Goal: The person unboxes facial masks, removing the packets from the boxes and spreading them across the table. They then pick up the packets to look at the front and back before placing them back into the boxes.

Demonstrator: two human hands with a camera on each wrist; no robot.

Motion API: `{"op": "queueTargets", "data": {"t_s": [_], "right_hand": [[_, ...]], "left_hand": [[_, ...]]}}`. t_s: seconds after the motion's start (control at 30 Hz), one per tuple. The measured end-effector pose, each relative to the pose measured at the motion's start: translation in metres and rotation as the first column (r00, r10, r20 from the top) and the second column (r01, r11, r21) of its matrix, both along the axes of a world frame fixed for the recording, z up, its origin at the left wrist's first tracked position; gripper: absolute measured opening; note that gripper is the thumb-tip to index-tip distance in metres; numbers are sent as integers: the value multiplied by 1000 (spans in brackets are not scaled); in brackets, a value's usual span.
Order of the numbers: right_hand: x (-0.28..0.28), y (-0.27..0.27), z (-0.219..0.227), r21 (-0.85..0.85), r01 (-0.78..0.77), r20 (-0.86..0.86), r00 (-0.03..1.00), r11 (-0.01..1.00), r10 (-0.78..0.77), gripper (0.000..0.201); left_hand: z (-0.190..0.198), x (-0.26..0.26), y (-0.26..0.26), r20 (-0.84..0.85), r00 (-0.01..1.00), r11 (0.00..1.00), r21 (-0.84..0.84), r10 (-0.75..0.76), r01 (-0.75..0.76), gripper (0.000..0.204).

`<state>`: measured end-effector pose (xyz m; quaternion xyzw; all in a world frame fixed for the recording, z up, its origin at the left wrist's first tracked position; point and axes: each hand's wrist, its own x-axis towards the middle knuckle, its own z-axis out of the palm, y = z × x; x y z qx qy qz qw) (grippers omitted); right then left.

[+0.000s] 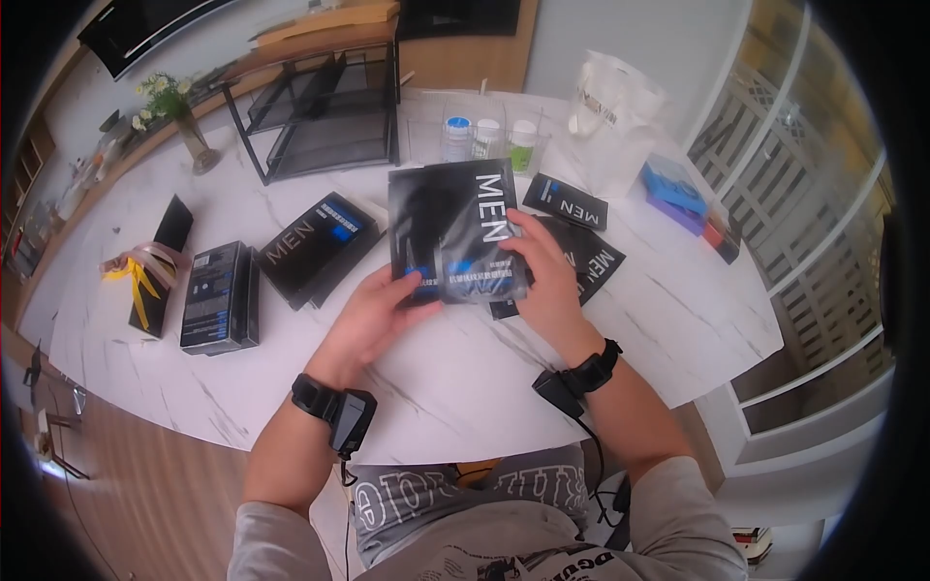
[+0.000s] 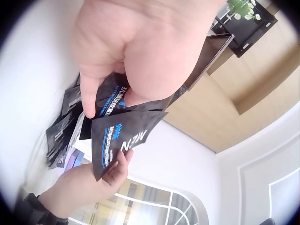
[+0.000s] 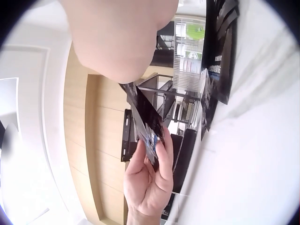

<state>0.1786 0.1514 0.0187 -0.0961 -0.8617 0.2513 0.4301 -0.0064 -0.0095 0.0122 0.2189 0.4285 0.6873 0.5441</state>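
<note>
Where the two black sachets meet in the middle of the head view, glare on the film blurs the seam, so how far the right sachet (image 1: 477, 237) overlaps the left sachet (image 1: 415, 218) is hard to make out. Both are held up above the white table (image 1: 441, 387). The left hand (image 1: 373, 315) pinches the left sachet's lower end, thumb on top; the part of its fingers under the film is hidden. The right hand (image 1: 550, 281) grips the right sachet by its right edge, and its thumb is out of sight in the head view. In the right wrist view, the heel of that hand cuts off its own fingers, and the sachets show nearly edge-on. Each sachet's long axis runs up and down the head view; on the right one, the white "MEN" reads downward at upper right, with blue and small white print, partly illegible, across the lower end. Right of centre, the loose sachets (image 1: 593, 259) lie partly covered by the right hand, below a small black box (image 1: 566, 201).
</note>
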Motion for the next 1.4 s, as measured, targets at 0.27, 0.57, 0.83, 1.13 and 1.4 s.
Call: {"op": "queueTargets", "data": {"t_s": [0.27, 0.57, 0.83, 1.13, 1.4], "right_hand": [[-10, -9, -7, 46, -54, 61, 997, 997, 51, 50], [7, 41, -30, 210, 270, 488, 804, 940, -340, 59], [3, 43, -13, 35, 397, 335, 860, 917, -384, 27], [1, -2, 12, 217, -83, 43, 996, 973, 75, 57], [-2, -4, 3, 342, 28, 176, 980, 939, -93, 47]], "left_hand": [[-6, -5, 1, -154, 983, 995, -18, 99, -103, 18], [-5, -8, 2, -187, 952, 970, 25, 244, -244, 20], [-3, -9, 0, -214, 947, 970, 13, 238, -241, 20], [1, -5, -1, -165, 970, 984, 13, 180, -180, 23], [4, -4, -2, -48, 989, 989, 55, 138, -135, 24]]}}
